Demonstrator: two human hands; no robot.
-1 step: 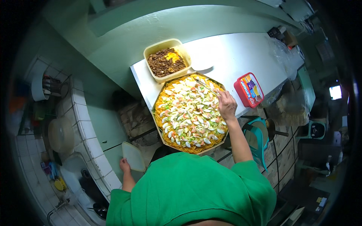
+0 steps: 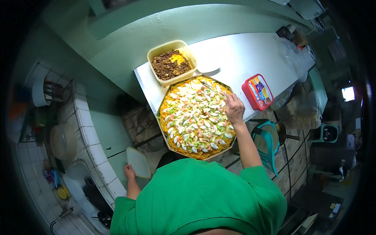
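A large octagonal tray (image 2: pixel 165 140) at the table's near edge bears orange noodles (image 2: pixel 183 149) topped with egg slices, shrimp and green bits. My right hand (image 2: pixel 235 109) hovers at the tray's right side, closed round slim metal tongs (image 2: pixel 213 89). The tips of the tongs reach the egg slices near the tray's far edge. Low on the left, my left hand (image 2: pixel 129 171) grips the edge of a pale rectangular plastic lid (image 2: pixel 138 162), held away from the table. A cream plastic tub (image 2: pixel 166 82) with dark brown chopped food and some yellow pieces stands just beyond the tray.
A red lidded tub (image 2: pixel 257 92) stands on the white table (image 2: pixel 235 51), right of the tray. A teal plastic chair (image 2: pixel 267 145) is close by my right arm. To my left are a tiled counter (image 2: pixel 91 135) and a sink (image 2: pixel 80 172). A green wall backs the table.
The view shifts very slightly, so the table things sit a little further left. Both hands keep their hold and pose.
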